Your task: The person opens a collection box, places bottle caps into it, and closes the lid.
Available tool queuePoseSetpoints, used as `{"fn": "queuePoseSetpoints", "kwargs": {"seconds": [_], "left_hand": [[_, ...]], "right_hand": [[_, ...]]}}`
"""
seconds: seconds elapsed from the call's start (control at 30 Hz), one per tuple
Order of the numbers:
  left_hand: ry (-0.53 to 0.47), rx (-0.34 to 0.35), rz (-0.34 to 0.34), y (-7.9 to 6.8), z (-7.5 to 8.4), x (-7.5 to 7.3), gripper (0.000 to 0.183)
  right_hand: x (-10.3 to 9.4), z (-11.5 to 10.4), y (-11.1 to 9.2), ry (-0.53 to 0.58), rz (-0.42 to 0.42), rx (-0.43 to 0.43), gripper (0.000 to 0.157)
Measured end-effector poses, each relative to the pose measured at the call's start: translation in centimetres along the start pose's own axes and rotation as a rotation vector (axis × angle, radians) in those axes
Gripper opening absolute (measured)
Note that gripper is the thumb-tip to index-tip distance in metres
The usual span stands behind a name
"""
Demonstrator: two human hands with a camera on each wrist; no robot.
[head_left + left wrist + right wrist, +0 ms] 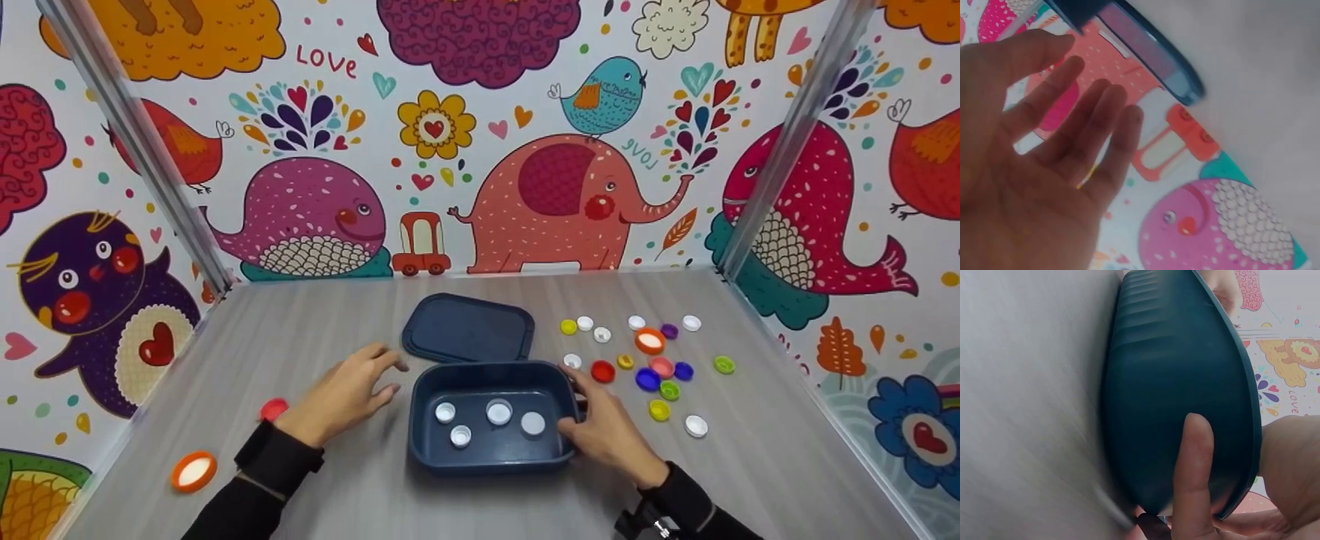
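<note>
Black sleeves [238,508] lay nearest; the left hand [341,394], loosely spread, held nothing, while the right hand [609,424] gripped the blue box [491,459] near centre. Filling looked barely begun: four white caps [499,412] sat inside, many coloured caps [648,379] lay right, the lid [469,330] off beyond.

We note left hand [341,394] bare — left sleeve [236,511] black, left wristband [277,456] broad and black. Right hand [611,426] bare, too; right sleeve [731,525] and right wristband [679,495] likewise black — a small dark fitting [646,520] there, part shiny metal. Thin pale lines [260,485] edge both wristbands.
</note>
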State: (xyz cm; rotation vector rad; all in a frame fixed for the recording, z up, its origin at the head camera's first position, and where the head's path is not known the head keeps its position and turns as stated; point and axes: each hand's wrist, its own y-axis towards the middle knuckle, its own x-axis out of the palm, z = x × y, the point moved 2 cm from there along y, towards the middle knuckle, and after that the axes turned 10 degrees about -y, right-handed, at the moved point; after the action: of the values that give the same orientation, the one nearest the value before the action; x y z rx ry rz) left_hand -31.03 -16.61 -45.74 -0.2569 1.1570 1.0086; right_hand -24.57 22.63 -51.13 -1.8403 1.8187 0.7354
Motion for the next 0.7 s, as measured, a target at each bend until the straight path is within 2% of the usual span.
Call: {"fn": "queuePoseSetpoints", "kwargs": {"seconds": [0.17,0.4,0.53,0.7], "left_hand": [[0.025,-0.067,0.011,-1.5,-2.1,-1.0,0.023],[0.027,-0.294,-0.034,-3.8,-5.4,-2.3,0.027],[0.03,-0.391,-0.016,-5.4,-7.3,-3.1,0.029],[0.035,-0.485,-0.041,-6.6,-9.2,-3.6,0.036]], "right_hand": [[0.0,0.0,0.0,-0.005,-0.002,0.006,0.087],[-0.1,0.0,0.0,0.004,-0.004,-0.029,0.087],[0.0,0.0,0.2,-0.002,-0.007,-0.024,0.087],[0.1,0.0,0.1,-0.01,-0.004,-0.006,0.086]]}}
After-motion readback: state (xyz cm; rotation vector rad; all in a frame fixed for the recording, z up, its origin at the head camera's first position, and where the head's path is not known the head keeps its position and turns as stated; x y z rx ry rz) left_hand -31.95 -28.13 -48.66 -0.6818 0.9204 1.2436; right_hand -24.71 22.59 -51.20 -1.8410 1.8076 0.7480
